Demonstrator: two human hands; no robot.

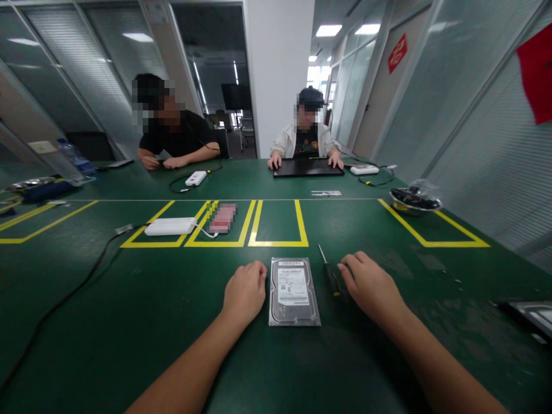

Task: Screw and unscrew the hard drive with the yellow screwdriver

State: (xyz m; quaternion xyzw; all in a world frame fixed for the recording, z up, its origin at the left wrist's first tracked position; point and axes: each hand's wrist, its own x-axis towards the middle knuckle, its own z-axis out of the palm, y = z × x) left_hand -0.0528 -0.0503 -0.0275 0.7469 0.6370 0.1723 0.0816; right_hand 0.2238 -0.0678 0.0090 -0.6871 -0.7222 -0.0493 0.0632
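A silver hard drive (295, 287) with a white printed label lies flat on the green table (164, 345), between my two hands. My left hand (245, 288) rests on the table just left of the drive, its fingers curled in, with nothing visible in them. To the drive's right lies a screwdriver (331, 279) with a dark and yellow handle, its thin shaft pointing away from me. Close beside that handle, my right hand (368, 284) rests with loosely curled fingers and appears to hold nothing.
Yellow tape frames (278, 243) mark the table. A white power strip (171, 226) and black cable lie left; a metal bowl (416, 201) of dark items stands right. Small screws (457, 281) and another drive (532, 316) are further right. Two people sit opposite, one holding a black panel (309, 167).
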